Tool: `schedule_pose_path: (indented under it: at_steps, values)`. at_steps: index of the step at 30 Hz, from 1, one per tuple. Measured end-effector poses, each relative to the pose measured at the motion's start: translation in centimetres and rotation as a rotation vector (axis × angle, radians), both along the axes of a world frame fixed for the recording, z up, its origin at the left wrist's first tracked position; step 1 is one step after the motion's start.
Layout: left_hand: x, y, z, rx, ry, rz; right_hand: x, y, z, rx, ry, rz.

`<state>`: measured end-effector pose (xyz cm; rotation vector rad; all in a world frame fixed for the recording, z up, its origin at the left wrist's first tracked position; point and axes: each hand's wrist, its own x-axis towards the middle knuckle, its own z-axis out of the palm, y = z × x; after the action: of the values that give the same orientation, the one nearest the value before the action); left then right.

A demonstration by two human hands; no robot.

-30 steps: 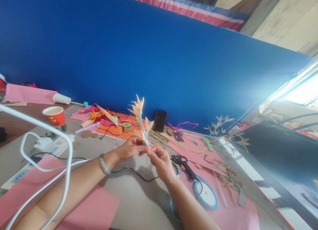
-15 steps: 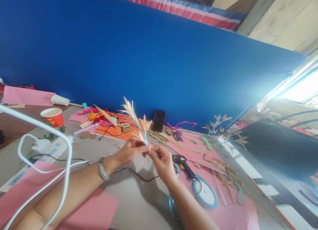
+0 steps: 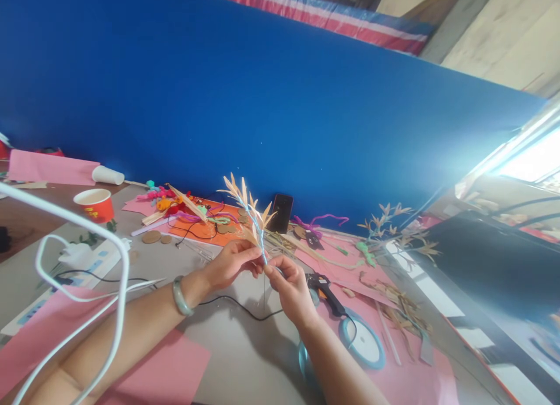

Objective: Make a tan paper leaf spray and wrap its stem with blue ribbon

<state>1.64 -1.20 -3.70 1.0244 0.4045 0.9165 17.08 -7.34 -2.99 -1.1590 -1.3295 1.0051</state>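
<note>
A handmade sprig (image 3: 256, 218) with pale, pointed peach leaves and a stem wrapped in light blue rises between my hands, leaning slightly left. The fingers of my left hand (image 3: 231, 265) are closed around the wrapped stem just below the leaves. Lower down, my right hand (image 3: 289, 285) pinches the stem between thumb and fingers. A bare thin wire (image 3: 264, 294) hangs beneath the fingers. Close to the right hand lies a black glue gun (image 3: 328, 294) on pink paper. A blue-rimmed white reel (image 3: 363, 341) is by the right forearm.
A phone (image 3: 281, 212) leans on the blue partition (image 3: 262, 101). Colourful craft pieces (image 3: 170, 203) lie back left, near a red paper cup (image 3: 97, 206). A white cable (image 3: 120, 300) loops across the left foreground. Another leafy sprig (image 3: 385, 218) is at right, above dried strips (image 3: 400, 306).
The sprig has turned and shifted slightly right, with more of its blue stem showing. My left fingers sit differently on it; both hands keep hold.
</note>
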Motion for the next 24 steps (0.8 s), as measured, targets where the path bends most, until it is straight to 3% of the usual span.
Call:
schedule_pose_path:
  at_steps: [7,16,24]
  values:
    - [-0.45,0.39,0.13,0.026,-0.024,-0.143,0.34,0.19,-0.19,0.000,0.111,0.127]
    - [-0.08,-0.23,0.42,-0.017,-0.036,-0.119,0.08,-0.21,0.35,0.043,0.094,0.116]
    - [-0.72,-0.06,0.86,0.009,-0.049,-0.161,0.31,0.29,-0.53,0.002,0.221,0.121]
